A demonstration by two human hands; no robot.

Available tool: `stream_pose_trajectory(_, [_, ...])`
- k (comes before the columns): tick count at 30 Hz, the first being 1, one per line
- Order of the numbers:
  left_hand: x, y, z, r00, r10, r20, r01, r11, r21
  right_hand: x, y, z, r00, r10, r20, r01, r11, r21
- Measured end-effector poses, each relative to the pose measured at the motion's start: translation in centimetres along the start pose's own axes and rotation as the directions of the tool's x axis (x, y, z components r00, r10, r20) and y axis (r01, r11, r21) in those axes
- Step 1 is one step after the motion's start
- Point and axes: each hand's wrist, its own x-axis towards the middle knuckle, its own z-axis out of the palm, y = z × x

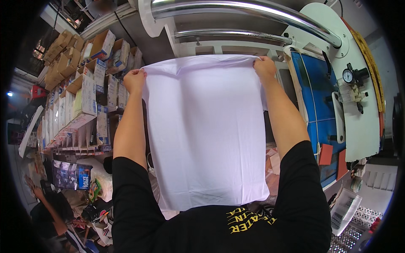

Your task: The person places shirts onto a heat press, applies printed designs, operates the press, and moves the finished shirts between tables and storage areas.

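A plain white shirt point(208, 126), probably a T-shirt, hangs stretched out before my chest. My left hand point(135, 80) pinches its upper left corner between thumb and fingers. At the upper right corner, my right hand point(265, 68) grips the fabric in the same way. The top edge is pulled nearly straight between both hands, with a fold sagging behind it at the left. Below, the cloth falls to my waist and shows light creases near its lower edge. It hides most of what lies behind it.
Beyond the shirt stands a large white machine with a thick chrome bar point(246, 11) and a thinner bar point(234, 33). A blue panel point(319, 95) and a pressure gauge point(347, 76) are at right. Stacked cardboard boxes point(85, 95) fill the left; a person's arm point(47, 202) shows lower left.
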Motion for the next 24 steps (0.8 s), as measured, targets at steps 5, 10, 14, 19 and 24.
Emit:
stream_pose_trajectory(5, [-5.1,-0.7,3.7,0.632,0.690,0.353,-0.775,0.558,0.297,-7.0,-0.3,4.1,0.747,-0.590,0.306,0.663,0.631,-0.403])
stream_pose_trajectory(10, [-11.8,2.1,8.1,0.512,0.542,0.666,-0.859,0.326,0.394,-12.3,-5.3,5.9,0.777,-0.442,0.448,0.626,0.622,-0.471])
stream_pose_trajectory(14, [-13.4,2.8,8.3,0.581,0.587,0.563,-0.802,0.299,0.517,-12.8,-3.3,5.0,0.784,-0.546,0.297,0.616,0.619,-0.488])
stream_pose_trajectory(19, [-28.4,0.3,-3.0,0.403,0.369,0.838,-0.901,0.319,0.293,-26.4,6.1,-4.4,0.595,-0.618,0.514,0.803,0.444,-0.397])
stream_pose_trajectory(24, [-40.1,-5.8,-15.9,0.642,0.297,0.707,-0.766,0.288,0.575,-38.0,15.5,-14.8,0.842,-0.359,0.404,0.516,0.754,-0.405])
